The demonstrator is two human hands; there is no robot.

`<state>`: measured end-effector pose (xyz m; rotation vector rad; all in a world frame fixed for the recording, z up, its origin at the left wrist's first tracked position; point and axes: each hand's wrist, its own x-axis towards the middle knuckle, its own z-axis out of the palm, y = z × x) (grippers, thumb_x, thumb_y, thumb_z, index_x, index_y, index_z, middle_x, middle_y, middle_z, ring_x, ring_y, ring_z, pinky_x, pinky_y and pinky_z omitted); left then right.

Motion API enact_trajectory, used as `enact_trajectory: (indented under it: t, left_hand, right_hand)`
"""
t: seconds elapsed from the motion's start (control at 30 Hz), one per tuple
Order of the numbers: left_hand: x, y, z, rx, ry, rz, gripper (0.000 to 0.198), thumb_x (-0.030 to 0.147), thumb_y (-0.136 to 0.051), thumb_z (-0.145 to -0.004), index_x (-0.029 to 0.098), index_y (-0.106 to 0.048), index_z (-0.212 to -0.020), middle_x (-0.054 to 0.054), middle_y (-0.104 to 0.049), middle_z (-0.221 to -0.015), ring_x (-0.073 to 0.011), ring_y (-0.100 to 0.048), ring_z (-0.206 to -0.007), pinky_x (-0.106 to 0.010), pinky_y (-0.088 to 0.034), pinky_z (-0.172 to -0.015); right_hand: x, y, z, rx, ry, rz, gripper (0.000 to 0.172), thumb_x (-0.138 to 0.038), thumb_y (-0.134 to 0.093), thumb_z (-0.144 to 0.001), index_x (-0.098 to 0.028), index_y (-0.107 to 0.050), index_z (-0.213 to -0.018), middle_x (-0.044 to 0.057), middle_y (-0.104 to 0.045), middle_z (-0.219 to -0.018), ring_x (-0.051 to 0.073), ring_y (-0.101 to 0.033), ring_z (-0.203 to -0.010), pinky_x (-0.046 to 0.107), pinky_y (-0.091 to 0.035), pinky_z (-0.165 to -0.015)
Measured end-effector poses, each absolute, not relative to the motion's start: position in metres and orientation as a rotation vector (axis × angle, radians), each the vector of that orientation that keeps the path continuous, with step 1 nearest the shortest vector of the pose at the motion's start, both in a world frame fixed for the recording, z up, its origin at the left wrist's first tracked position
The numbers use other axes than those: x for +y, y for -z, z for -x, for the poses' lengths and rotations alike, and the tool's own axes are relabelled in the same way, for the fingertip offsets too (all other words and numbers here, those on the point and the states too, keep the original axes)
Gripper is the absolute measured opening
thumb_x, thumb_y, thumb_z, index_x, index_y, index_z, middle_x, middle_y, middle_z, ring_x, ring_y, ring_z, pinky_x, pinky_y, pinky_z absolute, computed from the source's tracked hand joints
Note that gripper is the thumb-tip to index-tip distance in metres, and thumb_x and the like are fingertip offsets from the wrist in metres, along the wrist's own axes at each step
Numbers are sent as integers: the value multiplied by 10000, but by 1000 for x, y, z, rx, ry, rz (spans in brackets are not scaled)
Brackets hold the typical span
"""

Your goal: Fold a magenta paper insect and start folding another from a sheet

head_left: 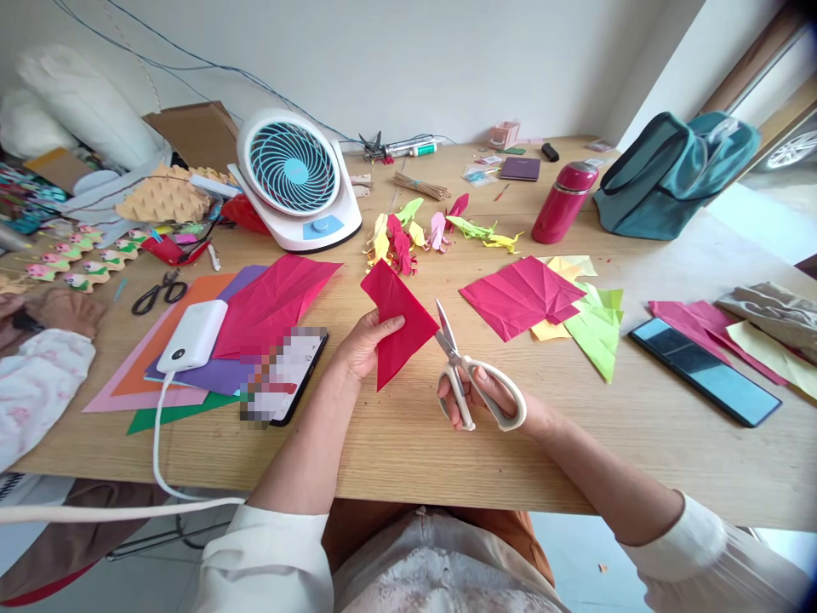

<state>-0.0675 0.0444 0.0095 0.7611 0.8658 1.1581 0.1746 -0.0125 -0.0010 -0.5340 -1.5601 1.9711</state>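
My left hand [365, 342] pinches a folded sheet of red paper [405, 328] between thumb and fingers, above the middle of the table. My right hand [485, 396] grips white-handled scissors [450, 340], thumb and fingers in the loops. The blades are parted a little and point up beside the right corner of the red paper. Creased red paper [520, 296] lies to the right, over yellow and light green paper [597, 328]. Behind my hands is a group of small folded paper figures [402, 243] in red, yellow, pink and green.
A white fan [294, 170] stands at the back left. Coloured sheets [144, 366], a power bank [193, 335] and a phone [299, 375] lie left. A red bottle [565, 203], teal bag [670, 183] and another phone [702, 370] are right. Another person's sleeve [44, 383] rests at far left.
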Motion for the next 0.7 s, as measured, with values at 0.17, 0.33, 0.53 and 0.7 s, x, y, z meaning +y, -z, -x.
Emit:
enact_trajectory:
  t: [0.17, 0.33, 0.53, 0.7]
  left_hand:
    - [43, -11, 66, 906, -1148, -777, 524, 272, -983, -522, 124, -752, -968, -110, -808, -950, -307, -764, -958, -421, -567, -952]
    - [44, -13, 69, 923, -1150, -804, 528, 278, -980, -526, 129, -740, -972, -102, -805, -973, -300, -763, -937, -424, -565, -945]
    - [44, -16, 74, 945, -1166, -882, 596, 304, -978, -530, 137, -726, -1044, -116, -794, -1057, -324, -746, -1018, -439, -560, -964]
    - [44, -15, 74, 936, -1165, -886, 571, 309, -974, -536, 133, -731, -1022, -122, -795, -1043, -338, -740, -1047, -459, -545, -999]
  right_hand:
    - [-15, -4, -174, -1544, -1971, 544, 592, -680, -400, -1011, -139, -622, -1101, 58, -667, -814, 162, -645, -706, 309, -498, -684]
    - [-16, -4, -173, -1581, -1941, 557, 593, -688, -395, -1008, -143, -616, -1084, 50, -652, -797, 160, -620, -683, 311, -478, -671]
    - [-15, -3, -173, -1669, -1856, 584, 582, -679, -363, -1020, -162, -627, -1071, 31, -633, -761, 142, -558, -630, 316, -456, -666]
    - [-15, -3, -173, -1683, -1840, 614, 581, -691, -384, -1009, -167, -629, -1065, 26, -630, -756, 142, -559, -626, 316, -450, -658]
